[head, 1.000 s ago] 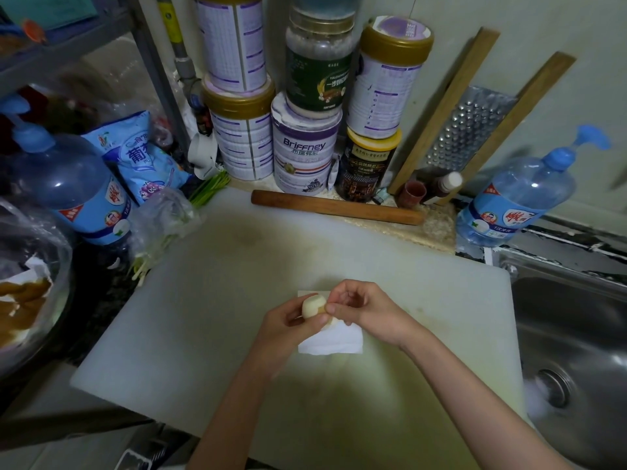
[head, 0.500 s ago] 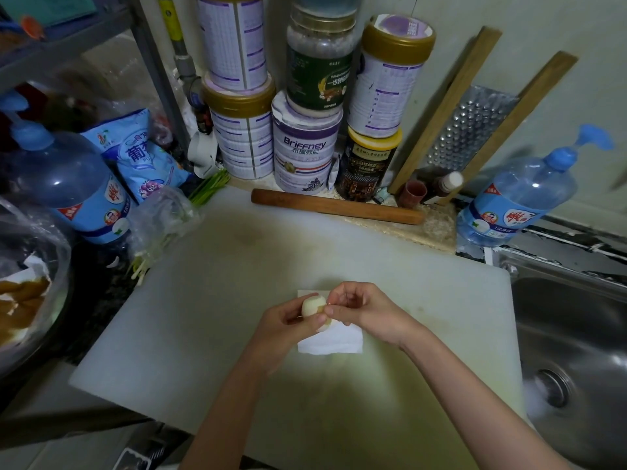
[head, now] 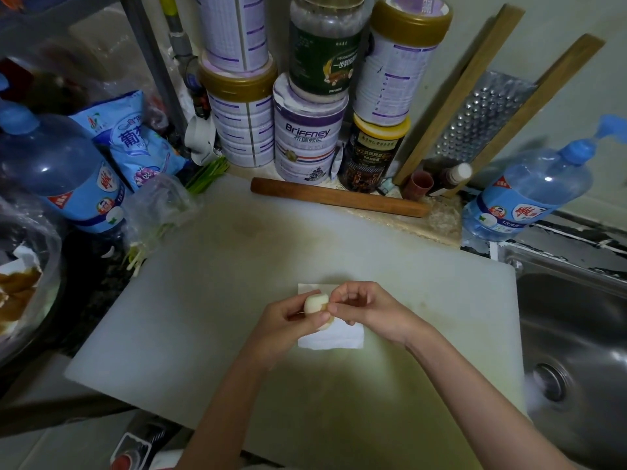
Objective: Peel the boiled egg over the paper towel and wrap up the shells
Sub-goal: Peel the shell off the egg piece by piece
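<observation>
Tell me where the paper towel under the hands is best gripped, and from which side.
Probably the near right corner of the paper towel, pinched from the near side, low along the cutting board. It lies flat, so only an edge or corner can be lifted; that corner lies bare, while the left hand, right hand and egg sit over its middle.

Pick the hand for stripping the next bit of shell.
Right, probably. The left hand grips the egg over the towel, so it's busy. The right hand has its fingers pinching the shell at the egg's side.
</observation>
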{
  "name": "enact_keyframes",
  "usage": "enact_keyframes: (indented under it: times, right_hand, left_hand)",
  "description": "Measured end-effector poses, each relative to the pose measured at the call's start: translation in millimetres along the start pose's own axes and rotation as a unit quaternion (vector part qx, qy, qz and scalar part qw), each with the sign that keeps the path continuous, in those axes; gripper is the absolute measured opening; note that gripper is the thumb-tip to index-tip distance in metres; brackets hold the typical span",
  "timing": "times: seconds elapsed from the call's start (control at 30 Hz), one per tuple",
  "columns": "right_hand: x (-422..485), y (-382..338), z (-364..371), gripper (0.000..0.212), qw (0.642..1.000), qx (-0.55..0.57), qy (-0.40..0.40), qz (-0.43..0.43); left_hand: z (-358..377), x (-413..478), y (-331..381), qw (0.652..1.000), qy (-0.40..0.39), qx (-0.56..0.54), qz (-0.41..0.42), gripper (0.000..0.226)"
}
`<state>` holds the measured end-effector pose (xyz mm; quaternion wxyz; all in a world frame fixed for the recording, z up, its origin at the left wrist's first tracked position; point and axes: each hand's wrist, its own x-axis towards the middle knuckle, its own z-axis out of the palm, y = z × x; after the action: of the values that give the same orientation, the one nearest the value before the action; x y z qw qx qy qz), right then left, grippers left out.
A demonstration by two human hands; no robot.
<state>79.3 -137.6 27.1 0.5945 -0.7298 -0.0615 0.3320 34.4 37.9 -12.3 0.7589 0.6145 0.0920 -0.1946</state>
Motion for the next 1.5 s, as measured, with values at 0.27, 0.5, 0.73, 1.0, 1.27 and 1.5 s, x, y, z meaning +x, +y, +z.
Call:
enact_keyframes:
  times: [0.27, 0.5, 0.73, 1.0, 1.27, 1.5]
  right_hand:
    - [1, -1, 2, 0.009, 1.000, -0.021, 0.020, 0.008]
    - [4, 6, 15, 0.013, 0.990, -0.055, 0.128, -0.006]
    - [7, 16, 10, 0.018, 0.975, -0.058, 0.210, 0.042]
    - [8, 21, 16, 0.008, 0.959, -0.155, 0.237, 0.020]
    - [7, 6, 23, 0.011, 0.978, -0.058, 0.198, -0.013]
    - [9, 3, 29, 0.009, 0.980, -0.008, 0.198, -0.019]
  left_hand:
    - [4, 3, 0, 1.000, 0.022, -0.014, 0.004, 0.023]
    - [12, 4, -4, 0.994, 0.109, -0.028, -0.010, 0.013]
    - [-2, -3, -5, 0.997, 0.068, -0.036, -0.033, 0.019]
    - [-3, -6, 2, 0.998, 0.051, -0.020, -0.029, 0.026]
    - [-4, -5, 7, 0.999, 0.031, 0.017, -0.004, 0.030]
    - [-7, -2, 10, 1.000, 0.014, 0.013, 0.004, 0.033]
